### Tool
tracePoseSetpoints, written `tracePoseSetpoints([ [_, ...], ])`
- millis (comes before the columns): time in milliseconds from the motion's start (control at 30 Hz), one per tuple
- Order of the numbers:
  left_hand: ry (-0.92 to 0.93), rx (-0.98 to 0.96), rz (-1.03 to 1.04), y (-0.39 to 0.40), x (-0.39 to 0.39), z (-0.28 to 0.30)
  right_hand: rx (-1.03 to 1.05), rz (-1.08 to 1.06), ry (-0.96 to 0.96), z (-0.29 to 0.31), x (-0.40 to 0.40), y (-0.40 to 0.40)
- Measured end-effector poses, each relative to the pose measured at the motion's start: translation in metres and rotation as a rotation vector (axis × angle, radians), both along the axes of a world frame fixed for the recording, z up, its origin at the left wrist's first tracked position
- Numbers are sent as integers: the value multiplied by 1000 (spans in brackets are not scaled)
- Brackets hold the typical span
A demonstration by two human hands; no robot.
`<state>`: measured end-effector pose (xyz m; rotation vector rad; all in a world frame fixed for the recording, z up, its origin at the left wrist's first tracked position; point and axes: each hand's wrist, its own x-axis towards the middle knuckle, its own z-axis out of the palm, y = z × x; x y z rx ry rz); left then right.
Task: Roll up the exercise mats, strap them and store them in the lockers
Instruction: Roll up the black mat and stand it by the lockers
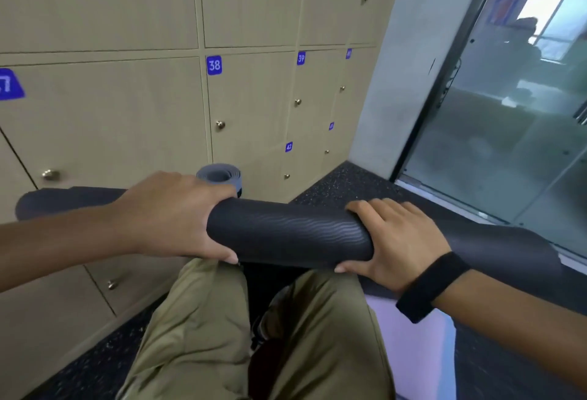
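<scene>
A rolled black exercise mat [289, 234] with a wavy texture lies across in front of me at thigh height, reaching from the far left to the far right. My left hand [171, 215] grips it left of centre, fingers over the top and thumb underneath. My right hand [394, 241] grips it right of centre the same way, a black band on that wrist. Behind the left hand a second mat [219, 174], grey and rolled, stands on end against the lockers [104, 120]. The locker doors in view are closed.
Beige lockers with brass knobs and blue number tags, 38 [214, 65] and 39 among them, fill the wall ahead and to the left. Dark speckled floor [346, 183] runs to a glass partition [508, 114] on the right. A pale lilac mat [416, 345] lies by my right leg.
</scene>
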<state>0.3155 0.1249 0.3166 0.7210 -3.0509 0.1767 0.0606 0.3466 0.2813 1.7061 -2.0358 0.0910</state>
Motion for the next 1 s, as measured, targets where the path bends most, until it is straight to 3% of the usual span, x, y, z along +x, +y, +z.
tracePoseSetpoints([
  [200, -160, 290, 22, 26, 29, -73, 197, 35, -110, -60, 31, 24],
  [333, -183, 466, 24, 31, 39, -105, 541, -48, -282, -81, 41, 27],
  [400, -178, 455, 2, 32, 39, -114, 596, -36, -348, -87, 44, 27],
  [567, -149, 328, -109, 34, 42, -127, 648, 0, -485, -100, 36, 22],
  [667, -4, 135, -230, 36, 43, -148, 675, -1, -577, -100, 30, 17],
  [733, 55, 129, -256, 37, 43, -160, 709, 5, -610, -100, 29, 13],
  [867, -75, 362, -196, 30, 37, -162, 689, 23, -557, -105, 24, 13],
  [1000, -147, 684, -98, 13, 21, -155, 431, 86, -396, -115, 21, 25],
])
